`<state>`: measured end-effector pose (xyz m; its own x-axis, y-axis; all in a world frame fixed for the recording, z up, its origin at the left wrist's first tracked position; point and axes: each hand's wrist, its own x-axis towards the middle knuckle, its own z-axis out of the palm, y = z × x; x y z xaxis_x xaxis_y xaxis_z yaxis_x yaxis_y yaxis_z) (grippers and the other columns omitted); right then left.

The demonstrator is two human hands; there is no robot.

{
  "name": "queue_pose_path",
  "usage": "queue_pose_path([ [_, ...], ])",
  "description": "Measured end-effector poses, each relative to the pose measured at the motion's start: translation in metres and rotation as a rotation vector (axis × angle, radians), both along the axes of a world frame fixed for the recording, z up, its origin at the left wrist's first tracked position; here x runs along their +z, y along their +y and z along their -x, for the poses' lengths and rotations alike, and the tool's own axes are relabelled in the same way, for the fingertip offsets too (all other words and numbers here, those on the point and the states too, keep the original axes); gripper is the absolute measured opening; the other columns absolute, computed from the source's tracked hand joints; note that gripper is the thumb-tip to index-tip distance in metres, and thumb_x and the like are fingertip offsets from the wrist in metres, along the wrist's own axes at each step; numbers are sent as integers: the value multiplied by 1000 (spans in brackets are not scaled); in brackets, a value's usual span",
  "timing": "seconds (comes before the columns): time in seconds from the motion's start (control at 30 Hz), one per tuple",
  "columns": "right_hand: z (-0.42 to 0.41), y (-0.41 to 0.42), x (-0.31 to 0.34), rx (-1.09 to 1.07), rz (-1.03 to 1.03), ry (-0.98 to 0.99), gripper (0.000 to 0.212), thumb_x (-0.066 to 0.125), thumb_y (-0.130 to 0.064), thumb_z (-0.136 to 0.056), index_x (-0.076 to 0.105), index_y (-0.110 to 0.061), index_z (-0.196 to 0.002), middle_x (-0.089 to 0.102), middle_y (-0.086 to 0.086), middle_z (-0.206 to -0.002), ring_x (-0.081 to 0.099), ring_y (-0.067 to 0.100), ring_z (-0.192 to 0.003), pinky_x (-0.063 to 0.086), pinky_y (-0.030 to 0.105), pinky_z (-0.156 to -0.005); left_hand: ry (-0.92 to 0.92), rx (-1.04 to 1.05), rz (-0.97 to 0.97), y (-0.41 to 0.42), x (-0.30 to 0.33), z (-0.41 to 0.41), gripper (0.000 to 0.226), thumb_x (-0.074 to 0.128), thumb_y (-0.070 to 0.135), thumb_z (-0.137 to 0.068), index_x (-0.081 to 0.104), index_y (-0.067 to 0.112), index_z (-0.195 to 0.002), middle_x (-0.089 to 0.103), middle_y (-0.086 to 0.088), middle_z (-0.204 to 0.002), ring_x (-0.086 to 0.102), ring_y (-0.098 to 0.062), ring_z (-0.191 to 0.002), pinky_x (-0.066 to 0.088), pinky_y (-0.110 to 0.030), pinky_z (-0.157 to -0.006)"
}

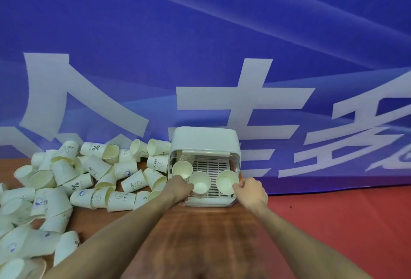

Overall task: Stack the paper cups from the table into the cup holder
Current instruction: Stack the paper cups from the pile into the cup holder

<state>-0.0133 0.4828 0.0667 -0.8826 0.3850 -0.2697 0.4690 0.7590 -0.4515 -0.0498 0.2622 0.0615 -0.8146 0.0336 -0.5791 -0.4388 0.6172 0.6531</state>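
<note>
Both hands placing cups at the cup holder mouth.
Loose cup pile (66, 181) on tabletop (200, 234); left hand (179, 187) grips middle cup (200, 184), right hand (250, 189) pinches right cup (226, 182) at cup holder (205, 141). Next: nest them onto stack inside.

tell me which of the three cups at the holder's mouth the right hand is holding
The rightmost cup, pinched at its rim by the right hand; the other two sit further left.

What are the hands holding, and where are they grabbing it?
Each hand holds a paper cup at the cup holder. The right hand pinches its cup by the rim. The left hand holds its cup by the side.
</note>
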Motion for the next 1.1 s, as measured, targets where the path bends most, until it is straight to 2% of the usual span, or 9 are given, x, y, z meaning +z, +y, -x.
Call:
queue_pose_path([
  [0.17,14,3,-5,-16,43,3,22,55,-32,-81,51,-22,-62,64,-1,-75,61,24,-75,46,30,-67,-21,51,-20,10,-12,12,29,51,14,-86,72,-6,-86,55,2,-40,54,-22,-37,30,-17,-34],
  [0.37,30,-1,-20,-18,80,-17,27,55,-29,-79,42,-23,-57,57,-4,-66,54,23,-68,40,28,-61,-61,96,-9,19,-36,27,26,55,14,-88,72,-3,-80,60,-8,-51,53,-24,-38,39,-22,-37],
  [0.43,34,-1,-25,-17,84,-23,28,55,-29,-80,45,-20,-56,60,-2,-65,56,23,-68,40,28,-61,-81,103,0,21,-44,30,25,57,15,-89,71,-2,-77,64,-12,-56,53,-24,-35,42,-23,-38],
  [0.57,43,2,-38,-8,91,-49,25,55,-29,-78,49,-19,-56,65,1,-68,60,26,-73,46,30,-64,-91,137,0,24,-57,35,28,60,18,-91,71,-7,-86,63,-10,-54,55,-23,-32,48,-26,-37],
  [0.7,49,4,-46,-7,93,-50,25,55,-29,-78,54,-15,-57,65,1,-64,60,25,-69,49,31,-61,-65,142,35,32,-65,39,33,61,28,-93,73,-2,-86,73,-16,-74,60,-24,-35,52,-28,-41],
  [0.83,52,5,-51,-21,90,-47,26,55,-29,-80,53,-16,-57,63,0,-64,59,23,-70,40,28,-58,-36,105,83,36,-71,38,32,58,29,-95,65,10,-69,72,-14,-65,56,-21,-34,53,-26,-49],
  [0.93,52,4,-52,-21,89,-45,25,55,-30,-80,53,-16,-59,63,0,-65,59,23,-71,40,28,-59,-26,88,109,32,-74,36,36,57,29,-94,62,8,-65,64,-9,-52,55,-18,-35,55,-30,-59],
  [1.1,51,-1,-47,0,105,-20,26,56,-30,-80,52,-13,-60,57,0,-58,57,25,-65,39,29,-54,-51,68,61,21,-74,33,44,53,31,-96,73,-5,-82,61,-13,-51,53,-15,-31,45,-22,-51],
])
